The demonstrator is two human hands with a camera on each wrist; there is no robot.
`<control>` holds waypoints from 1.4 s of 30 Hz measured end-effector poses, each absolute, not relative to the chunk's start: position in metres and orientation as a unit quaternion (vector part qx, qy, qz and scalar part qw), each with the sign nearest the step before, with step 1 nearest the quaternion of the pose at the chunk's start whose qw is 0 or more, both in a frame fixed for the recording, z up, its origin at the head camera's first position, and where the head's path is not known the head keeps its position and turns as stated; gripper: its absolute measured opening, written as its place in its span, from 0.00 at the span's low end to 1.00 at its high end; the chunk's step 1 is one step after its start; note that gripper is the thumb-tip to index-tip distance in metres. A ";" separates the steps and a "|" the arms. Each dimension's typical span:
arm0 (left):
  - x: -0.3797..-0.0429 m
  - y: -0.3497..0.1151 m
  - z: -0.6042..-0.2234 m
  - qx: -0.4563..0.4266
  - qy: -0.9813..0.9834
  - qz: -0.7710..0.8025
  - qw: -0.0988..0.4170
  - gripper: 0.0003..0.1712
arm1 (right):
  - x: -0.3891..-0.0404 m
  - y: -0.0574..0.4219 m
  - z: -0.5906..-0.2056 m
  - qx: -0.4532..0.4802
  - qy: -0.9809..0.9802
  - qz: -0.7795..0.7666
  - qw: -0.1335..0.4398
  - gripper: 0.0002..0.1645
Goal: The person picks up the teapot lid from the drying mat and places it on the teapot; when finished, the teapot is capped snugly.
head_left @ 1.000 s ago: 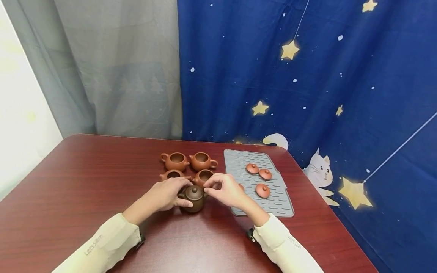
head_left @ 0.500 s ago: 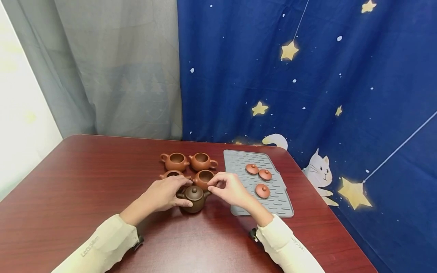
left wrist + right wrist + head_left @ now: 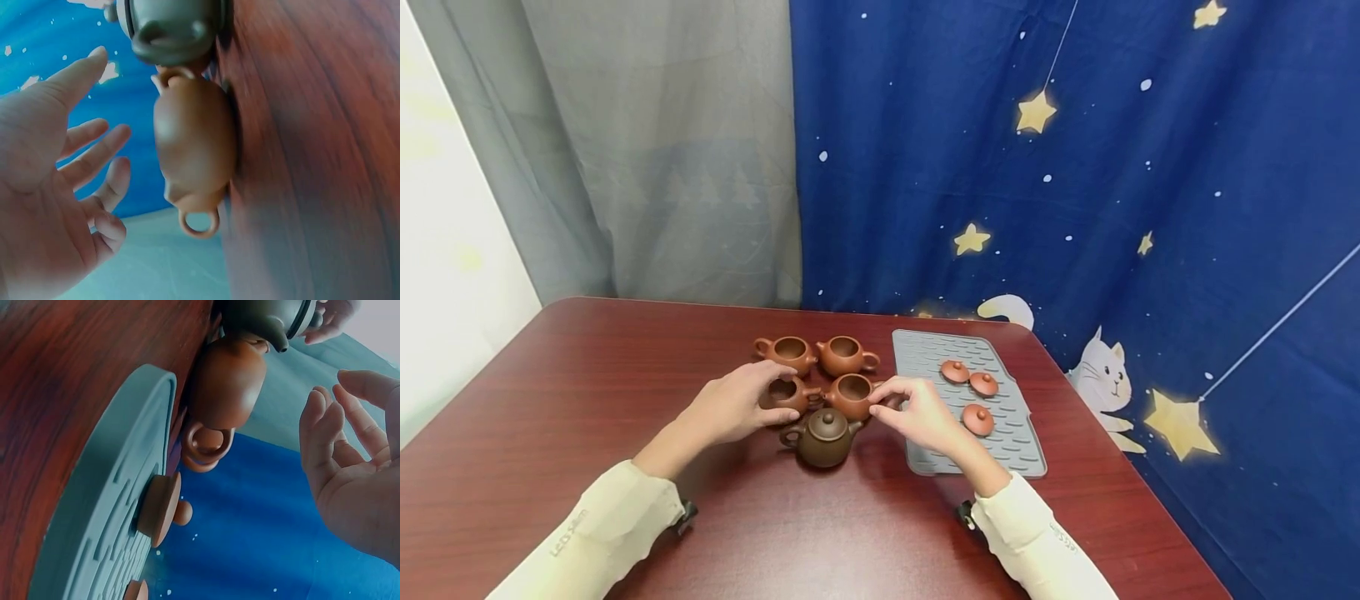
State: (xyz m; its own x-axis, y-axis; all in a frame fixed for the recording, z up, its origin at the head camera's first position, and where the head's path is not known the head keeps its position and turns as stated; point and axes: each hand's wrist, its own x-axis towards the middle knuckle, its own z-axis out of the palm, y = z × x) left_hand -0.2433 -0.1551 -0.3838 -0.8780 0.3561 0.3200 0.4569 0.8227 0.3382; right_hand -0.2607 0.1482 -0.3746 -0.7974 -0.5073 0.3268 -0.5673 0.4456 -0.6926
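Note:
A dark brown teapot (image 3: 824, 446) with its lid on stands nearest the person. Behind it, several reddish-brown clay teapots without lids form two rows. My left hand (image 3: 737, 404) is over the near-left clay teapot (image 3: 792, 400), partly covering it in the head view. In the left wrist view that hand's fingers (image 3: 94, 156) are spread and grip nothing. My right hand (image 3: 923, 412) is beside the near-right clay teapot (image 3: 850, 400), at its handle side. Seen from the right wrist, its fingers (image 3: 322, 437) bend loosely around nothing, apart from the clay teapot (image 3: 228, 384).
Two more lidless clay teapots, one at back left (image 3: 786, 358) and one at back right (image 3: 842, 358), complete the rows. To the right lies a grey ridged mat (image 3: 1015, 454) carrying clay lids (image 3: 977, 420). Curtains hang beyond the dark red table (image 3: 587, 367).
My left hand has let go of the dark teapot and moved up and left. My right hand has drawn away from its spout, to the right. The dark teapot stays about where it was.

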 end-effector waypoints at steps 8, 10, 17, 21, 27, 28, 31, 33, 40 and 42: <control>-0.252 -0.168 -0.393 -0.173 -0.948 -0.238 0.120 0.37 | -0.262 0.159 -0.372 0.294 -0.867 0.400 0.036 0.08; -0.254 -0.171 -0.396 -0.163 -0.951 -0.235 0.118 0.38 | -0.263 0.163 -0.373 0.285 -0.872 0.396 0.038 0.08; -0.259 -0.178 -0.404 -0.142 -0.959 -0.229 0.092 0.42 | -0.268 0.175 -0.376 0.266 -0.879 0.395 0.036 0.10; -0.261 -0.179 -0.405 -0.137 -0.961 -0.229 0.077 0.43 | -0.271 0.181 -0.378 0.261 -0.885 0.383 0.041 0.09; -0.263 -0.178 -0.403 -0.137 -0.962 -0.229 0.059 0.42 | -0.272 0.187 -0.379 0.238 -0.893 0.382 0.023 0.11; -0.262 -0.178 -0.403 -0.136 -0.962 -0.229 0.057 0.41 | -0.273 0.188 -0.379 0.234 -0.893 0.383 0.021 0.11; -0.262 -0.178 -0.403 -0.131 -0.963 -0.228 0.052 0.40 | -0.273 0.189 -0.378 0.225 -0.896 0.383 0.015 0.12; -0.262 -0.178 -0.404 -0.128 -0.964 -0.227 0.047 0.39 | -0.274 0.191 -0.378 0.218 -0.899 0.379 0.015 0.12; -0.262 -0.177 -0.402 -0.117 -0.966 -0.226 0.043 0.39 | -0.275 0.195 -0.377 0.187 -0.913 0.361 0.017 0.14; -0.261 -0.177 -0.400 -0.111 -0.967 -0.227 0.037 0.39 | -0.274 0.196 -0.377 0.180 -0.917 0.356 0.020 0.14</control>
